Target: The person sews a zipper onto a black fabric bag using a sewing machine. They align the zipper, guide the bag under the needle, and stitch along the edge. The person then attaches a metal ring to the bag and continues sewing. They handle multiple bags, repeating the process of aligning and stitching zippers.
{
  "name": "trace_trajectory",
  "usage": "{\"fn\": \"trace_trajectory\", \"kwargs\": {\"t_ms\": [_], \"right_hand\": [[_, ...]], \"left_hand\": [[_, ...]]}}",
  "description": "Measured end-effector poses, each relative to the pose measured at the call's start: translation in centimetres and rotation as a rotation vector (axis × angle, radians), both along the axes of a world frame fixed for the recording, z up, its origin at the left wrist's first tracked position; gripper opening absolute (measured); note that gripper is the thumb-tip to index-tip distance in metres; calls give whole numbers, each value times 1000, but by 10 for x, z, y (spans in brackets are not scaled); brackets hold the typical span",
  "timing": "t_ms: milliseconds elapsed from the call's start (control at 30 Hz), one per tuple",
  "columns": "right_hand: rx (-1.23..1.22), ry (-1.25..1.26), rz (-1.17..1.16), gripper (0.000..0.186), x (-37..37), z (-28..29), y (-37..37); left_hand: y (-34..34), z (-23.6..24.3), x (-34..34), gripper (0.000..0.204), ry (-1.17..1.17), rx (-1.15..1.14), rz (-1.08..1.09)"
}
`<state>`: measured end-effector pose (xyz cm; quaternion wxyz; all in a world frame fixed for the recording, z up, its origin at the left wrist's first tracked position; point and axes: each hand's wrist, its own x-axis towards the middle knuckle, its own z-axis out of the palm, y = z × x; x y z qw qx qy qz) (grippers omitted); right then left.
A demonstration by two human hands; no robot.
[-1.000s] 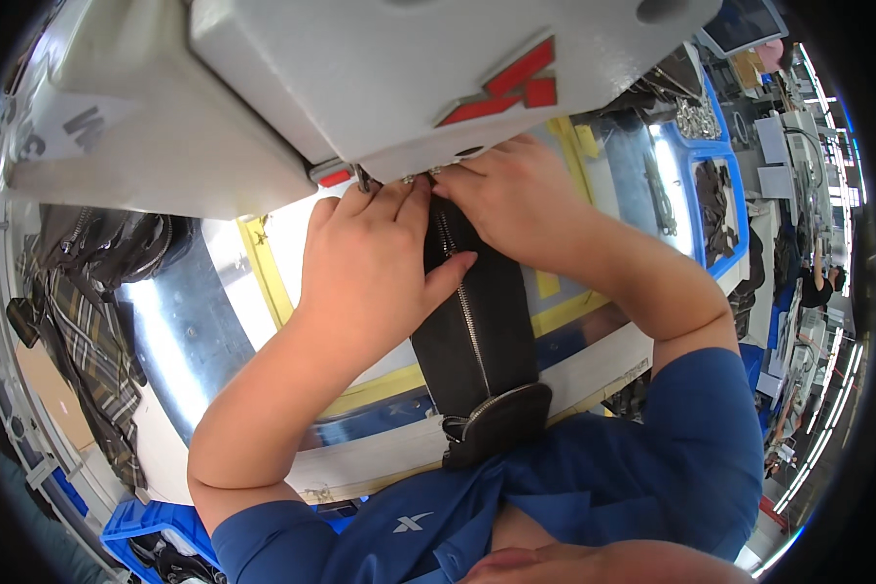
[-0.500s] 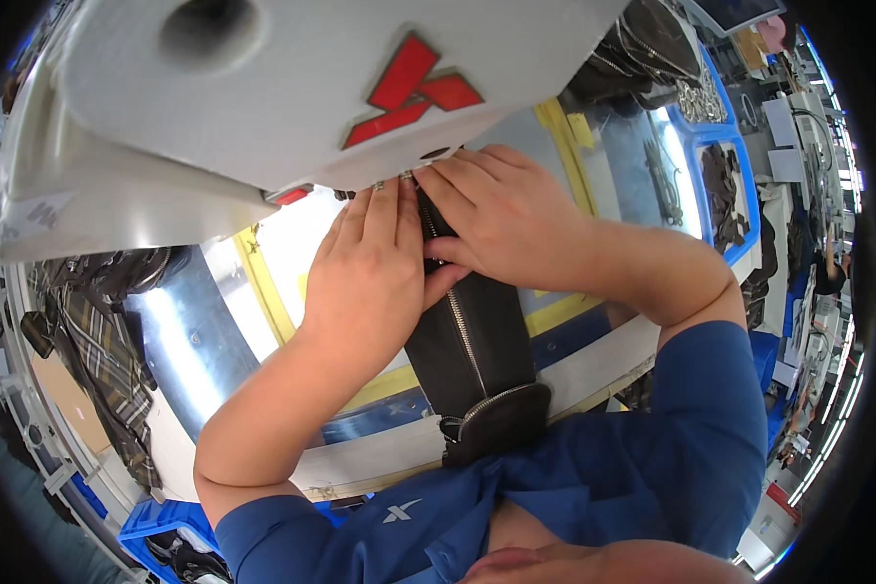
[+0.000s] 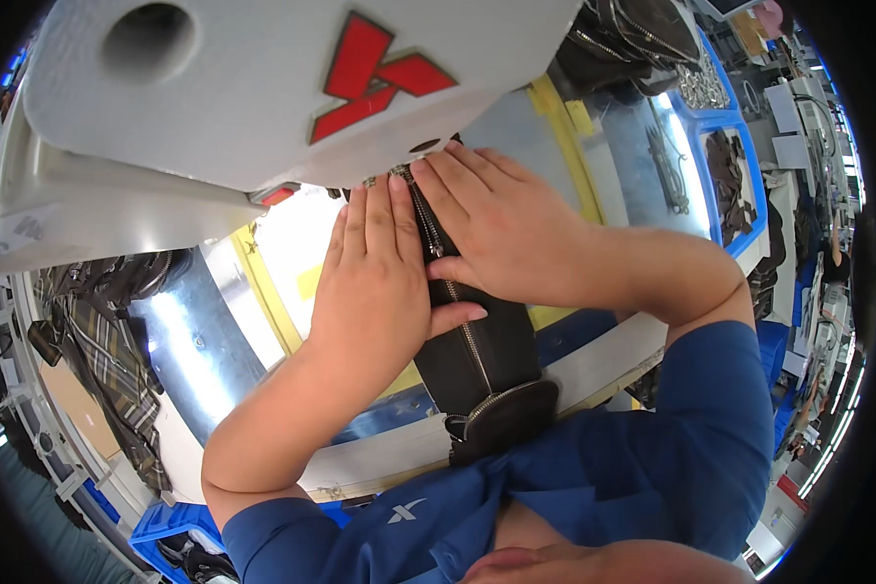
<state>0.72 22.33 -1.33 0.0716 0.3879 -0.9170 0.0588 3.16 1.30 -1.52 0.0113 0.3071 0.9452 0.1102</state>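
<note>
A black zippered piece point(image 3: 506, 341), like part of a bag, lies lengthwise under my hands with its far end at the sewing machine point(image 3: 243, 97). My left hand point(image 3: 375, 282) rests flat on its left side, fingers stretched toward the machine head, thumb across the zipper point(image 3: 475, 350). My right hand point(image 3: 511, 229) lies along the right side, fingers straight and pointing the same way, its thumb beside the zipper teeth. Both hands are open and pressing down. The machine head hides the needle area. The piece's near end, with a curved zipper, sits against my shirt.
At left are plaid fabric point(image 3: 107, 360) and dark zippered pieces point(image 3: 112, 273). A blue tray point(image 3: 756, 209) at right holds dark parts; another behind it holds metal pieces point(image 3: 701, 86). Yellow tape strips point(image 3: 574, 151) mark the table. A blue crate point(image 3: 165, 523) stands lower left.
The view has shifted, so the machine appears farther left and up. My left thumb has moved nearer me along the zipper, widening the gap between my thumbs. Both hands stay on the black piece.
</note>
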Motion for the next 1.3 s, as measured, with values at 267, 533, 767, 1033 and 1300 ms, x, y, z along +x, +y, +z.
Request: {"fn": "trace_trajectory", "kwargs": {"t_ms": [267, 533, 767, 1033, 1300], "right_hand": [[-79, -21, -32, 88, -1, -3, 0], [-116, -25, -11, 83, -9, 1, 1], [-109, -14, 4, 82, -11, 1, 1], [-90, -37, -35, 82, -9, 1, -1], [-82, 16, -14, 83, -9, 1, 1]], "left_hand": [[1, 1, -4, 134, -15, 2, 8], [1, 9, -12, 135, -57, 43, 17], [1, 9, -14, 127, 12, 52, 1], [2, 12, -16, 129, -71, 99, 21], [2, 9, -14, 131, -56, 58, 25]]}}
